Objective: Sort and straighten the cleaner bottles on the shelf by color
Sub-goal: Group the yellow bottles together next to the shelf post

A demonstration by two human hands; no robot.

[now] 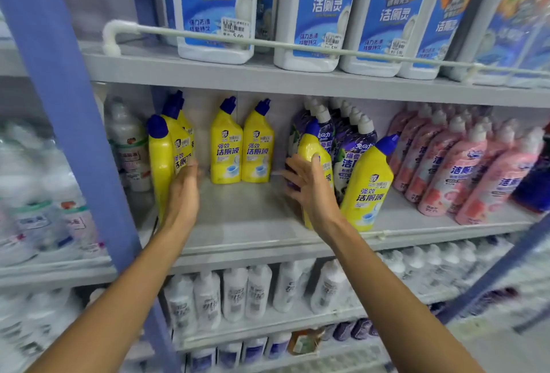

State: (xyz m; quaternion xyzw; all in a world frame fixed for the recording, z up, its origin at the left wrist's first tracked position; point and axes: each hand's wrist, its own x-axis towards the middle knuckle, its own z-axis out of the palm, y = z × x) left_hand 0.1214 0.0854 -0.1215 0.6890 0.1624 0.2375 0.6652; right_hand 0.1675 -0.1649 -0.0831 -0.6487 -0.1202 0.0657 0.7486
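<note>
Yellow cleaner bottles with blue caps stand on the grey middle shelf (244,215). A cluster of them (160,164) is at the left, and my left hand (183,194) lies flat against its right side, fingers straight. Two more yellow bottles (241,146) stand upright side by side at the back. My right hand (309,191) grips a yellow bottle (314,143) in front of the purple bottles (354,140), thumb on its front. Another yellow bottle (367,188) leans at the shelf's front. Pink bottles (458,170) fill the right, in rows.
A blue upright post (68,105) borders the shelf on the left, with white bottles (128,146) beyond it. Large white and blue jugs (214,6) sit on the shelf above behind a white rail (268,45). Small white bottles (235,292) line the shelf below.
</note>
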